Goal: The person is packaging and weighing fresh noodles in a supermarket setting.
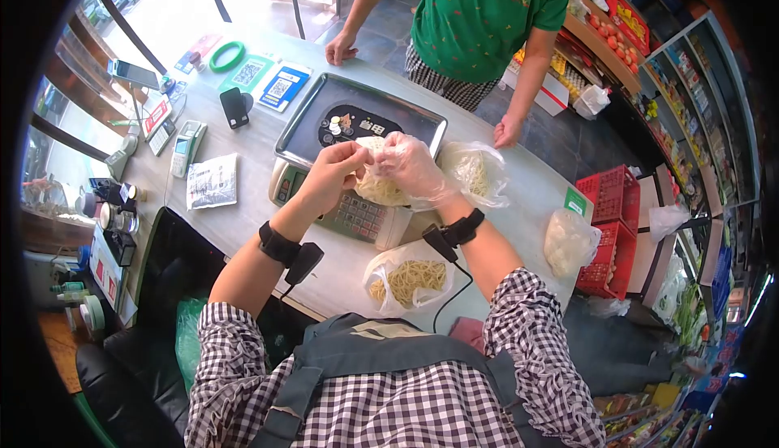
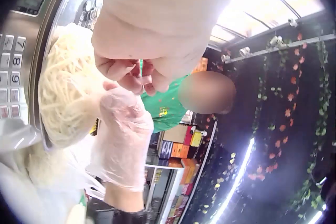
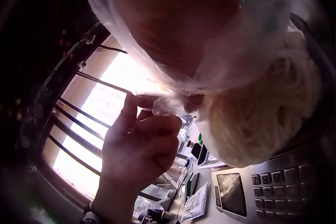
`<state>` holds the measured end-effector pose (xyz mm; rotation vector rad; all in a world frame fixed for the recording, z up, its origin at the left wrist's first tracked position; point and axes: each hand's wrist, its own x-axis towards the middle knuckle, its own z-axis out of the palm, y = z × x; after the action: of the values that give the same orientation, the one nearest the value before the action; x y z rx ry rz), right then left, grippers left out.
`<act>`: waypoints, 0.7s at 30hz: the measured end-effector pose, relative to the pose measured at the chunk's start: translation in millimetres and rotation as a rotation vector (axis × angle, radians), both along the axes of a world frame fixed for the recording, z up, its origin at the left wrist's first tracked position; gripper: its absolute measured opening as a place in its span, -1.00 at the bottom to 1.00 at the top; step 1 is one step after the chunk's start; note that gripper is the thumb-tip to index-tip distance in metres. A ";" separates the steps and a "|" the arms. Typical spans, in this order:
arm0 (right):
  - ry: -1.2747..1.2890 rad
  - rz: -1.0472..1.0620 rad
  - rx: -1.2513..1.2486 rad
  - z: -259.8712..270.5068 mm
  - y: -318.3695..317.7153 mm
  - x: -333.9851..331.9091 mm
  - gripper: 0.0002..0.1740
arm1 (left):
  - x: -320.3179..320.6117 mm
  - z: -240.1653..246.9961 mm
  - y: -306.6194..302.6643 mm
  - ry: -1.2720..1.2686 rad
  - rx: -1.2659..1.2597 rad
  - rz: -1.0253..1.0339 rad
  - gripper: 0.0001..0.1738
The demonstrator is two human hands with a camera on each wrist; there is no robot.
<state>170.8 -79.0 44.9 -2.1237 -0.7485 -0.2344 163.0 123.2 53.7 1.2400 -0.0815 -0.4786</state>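
Left hand, right hand pinching one noodle bag

Bare left hand up top, fingertips pinched against the gloved right hand below, noodle bag and scale keypad far left.

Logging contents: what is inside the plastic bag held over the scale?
Pale noodles fill the bag. The left hand and gloved right hand pinch its top; deeper contents are hidden.

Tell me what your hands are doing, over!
Noodle bag at scale front edge. Left hand pinches its top. Gloved right hand grips it too. Nothing in the way.
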 end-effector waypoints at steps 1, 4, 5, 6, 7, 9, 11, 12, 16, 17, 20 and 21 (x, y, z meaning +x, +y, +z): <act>0.002 -0.010 0.026 -3.5 1.6 2.3 -0.92 | 1.6 0.7 1.4 0.115 -0.184 -0.075 -0.73; -0.109 -0.074 -0.007 -12.9 -2.9 6.2 -0.91 | -2.9 -4.2 11.2 0.031 0.045 -0.034 -0.76; -0.107 -0.078 -0.001 -17.3 -3.6 3.8 -0.91 | -5.9 -10.3 15.4 0.033 0.052 -0.038 -0.76; -0.106 -0.065 -0.011 -16.9 -3.7 2.2 -0.91 | -7.0 -11.3 17.3 0.069 0.072 -0.064 -0.79; -0.110 -0.052 -0.023 -15.4 -4.5 2.4 -0.91 | -4.3 -11.5 17.4 0.101 0.089 -0.088 -0.82; -0.084 -0.114 0.047 -12.4 -3.9 -6.6 -0.93 | 0.9 1.7 8.2 0.020 0.090 -0.092 -0.80; -0.279 -0.126 0.032 -13.2 -12.1 -10.1 -0.85 | 6.2 40.9 -3.3 -0.129 0.111 -0.153 -0.71; -0.285 -0.137 0.037 -1.7 -16.5 -18.2 -0.85 | 16.1 49.4 -8.9 -0.199 0.124 -0.190 -0.68; 0.005 -0.284 0.240 51.9 -51.9 -81.9 -0.74 | 41.3 76.6 -39.9 -0.271 0.193 -0.294 -0.63; 0.098 -0.312 0.222 55.1 -69.5 -99.6 -0.73 | 44.6 85.0 -50.6 -0.275 0.182 -0.328 -0.60; 0.379 -0.417 0.364 51.7 -112.8 -151.8 -0.73 | 55.6 120.7 -80.5 -0.232 0.191 -0.352 -0.57; 0.522 -0.452 0.422 47.3 -124.5 -168.2 -0.72 | 68.5 121.1 -89.2 -0.234 0.130 -0.344 -0.55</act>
<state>2.6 -203.5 92.2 -1.8006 0.0889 -0.0583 231.6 34.0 174.8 1.4130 -0.4741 -0.6416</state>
